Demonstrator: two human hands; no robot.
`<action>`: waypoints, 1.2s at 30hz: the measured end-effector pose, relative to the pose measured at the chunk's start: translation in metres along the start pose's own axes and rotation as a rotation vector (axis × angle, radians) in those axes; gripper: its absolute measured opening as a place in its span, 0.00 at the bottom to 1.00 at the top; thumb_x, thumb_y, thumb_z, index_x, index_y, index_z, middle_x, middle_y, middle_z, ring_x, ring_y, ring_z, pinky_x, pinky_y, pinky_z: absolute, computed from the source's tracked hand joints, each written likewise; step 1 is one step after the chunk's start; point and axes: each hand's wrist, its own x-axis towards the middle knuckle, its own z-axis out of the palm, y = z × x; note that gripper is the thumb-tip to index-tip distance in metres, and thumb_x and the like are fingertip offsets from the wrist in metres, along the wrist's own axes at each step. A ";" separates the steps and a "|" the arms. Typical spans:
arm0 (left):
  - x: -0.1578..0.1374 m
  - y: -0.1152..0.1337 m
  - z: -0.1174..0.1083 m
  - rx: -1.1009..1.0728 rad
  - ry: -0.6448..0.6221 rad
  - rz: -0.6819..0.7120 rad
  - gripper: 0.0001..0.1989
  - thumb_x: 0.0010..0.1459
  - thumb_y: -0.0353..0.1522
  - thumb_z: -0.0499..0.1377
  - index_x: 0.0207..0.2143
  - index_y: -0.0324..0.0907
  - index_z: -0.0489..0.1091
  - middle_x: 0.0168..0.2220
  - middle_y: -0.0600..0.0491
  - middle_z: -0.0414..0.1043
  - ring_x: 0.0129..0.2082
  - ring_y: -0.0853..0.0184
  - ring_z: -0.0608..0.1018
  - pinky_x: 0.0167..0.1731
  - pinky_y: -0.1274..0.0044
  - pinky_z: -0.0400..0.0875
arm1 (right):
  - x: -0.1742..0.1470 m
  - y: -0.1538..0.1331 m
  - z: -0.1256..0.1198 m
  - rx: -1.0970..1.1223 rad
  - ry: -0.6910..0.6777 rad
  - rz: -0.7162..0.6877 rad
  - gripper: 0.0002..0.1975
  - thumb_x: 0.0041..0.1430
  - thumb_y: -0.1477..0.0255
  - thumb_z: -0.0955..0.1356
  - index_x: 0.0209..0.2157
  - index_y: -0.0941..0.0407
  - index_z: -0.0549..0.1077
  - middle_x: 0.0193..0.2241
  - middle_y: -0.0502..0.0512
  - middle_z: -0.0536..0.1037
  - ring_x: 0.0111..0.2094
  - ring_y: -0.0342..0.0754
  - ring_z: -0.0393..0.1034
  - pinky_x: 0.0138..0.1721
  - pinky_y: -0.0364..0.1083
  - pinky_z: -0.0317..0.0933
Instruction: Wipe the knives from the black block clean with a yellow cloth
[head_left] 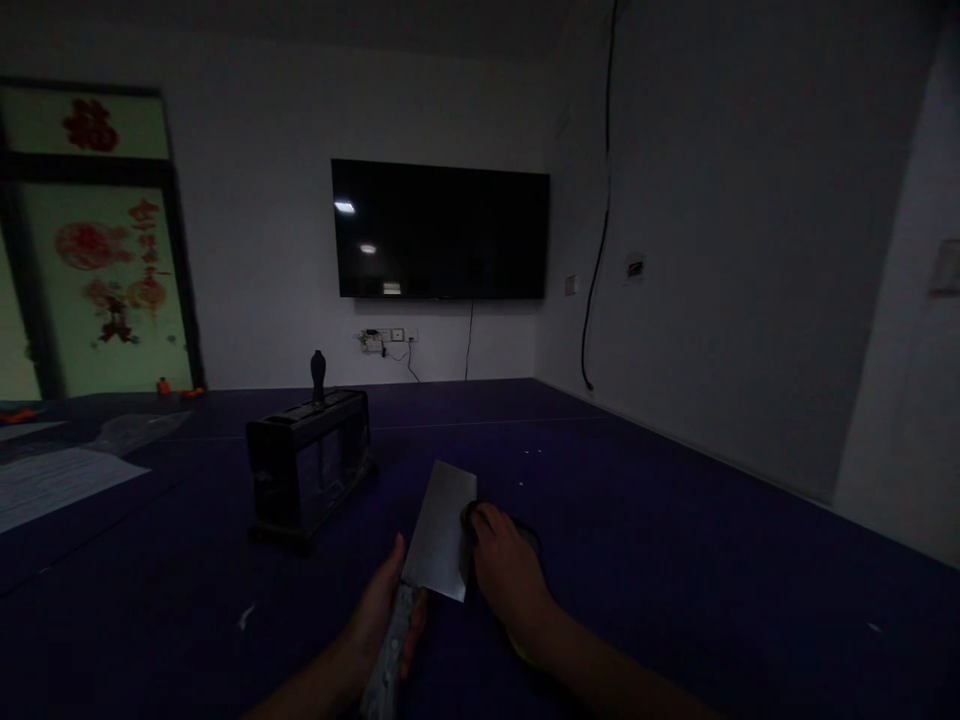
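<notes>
A cleaver [444, 530] with a broad metal blade and a grey, worn-looking handle [390, 650] slants up and away from me at the middle bottom. My left hand [388, 610] is closed round the cleaver where handle meets blade, its thumb lying along the blade's left side. Against the blade's right edge, my right hand [504, 565] is closed on a small dark object [471, 520], mostly hidden by the fingers and too dark to name. Just beyond those knuckles shows a dark rounded edge [529, 535]. Something yellowish peeks out under the right wrist.
A black box-shaped device [307, 465] with clear sides and an upright knob stands left of the cleaver on the dark blue surface [660, 580]. Paper [67, 485] and clear plastic [139, 430] lie far left, near small orange items [163, 386]. A television [442, 232] hangs on the wall.
</notes>
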 end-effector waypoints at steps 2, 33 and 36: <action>0.005 -0.002 -0.006 0.026 -0.039 -0.019 0.40 0.47 0.63 0.36 0.10 0.38 0.61 0.06 0.53 0.56 0.04 0.73 0.60 0.03 0.82 0.52 | 0.000 0.001 0.001 0.004 0.015 -0.010 0.22 0.56 0.84 0.58 0.51 0.60 0.68 0.51 0.60 0.69 0.52 0.51 0.62 0.51 0.46 0.56; 0.007 -0.008 -0.008 0.107 -0.049 0.006 0.40 0.45 0.64 0.38 0.10 0.38 0.61 0.06 0.54 0.56 0.04 0.73 0.60 0.04 0.82 0.49 | 0.001 -0.003 -0.011 -0.049 0.033 0.033 0.23 0.56 0.84 0.57 0.52 0.59 0.67 0.53 0.59 0.68 0.48 0.50 0.65 0.47 0.47 0.61; 0.003 -0.004 -0.004 0.043 -0.066 0.012 0.40 0.47 0.63 0.38 0.10 0.38 0.62 0.06 0.53 0.56 0.04 0.72 0.60 0.03 0.82 0.50 | 0.002 -0.002 -0.012 -0.036 0.036 0.055 0.23 0.56 0.84 0.57 0.52 0.60 0.67 0.52 0.60 0.69 0.48 0.50 0.65 0.47 0.47 0.61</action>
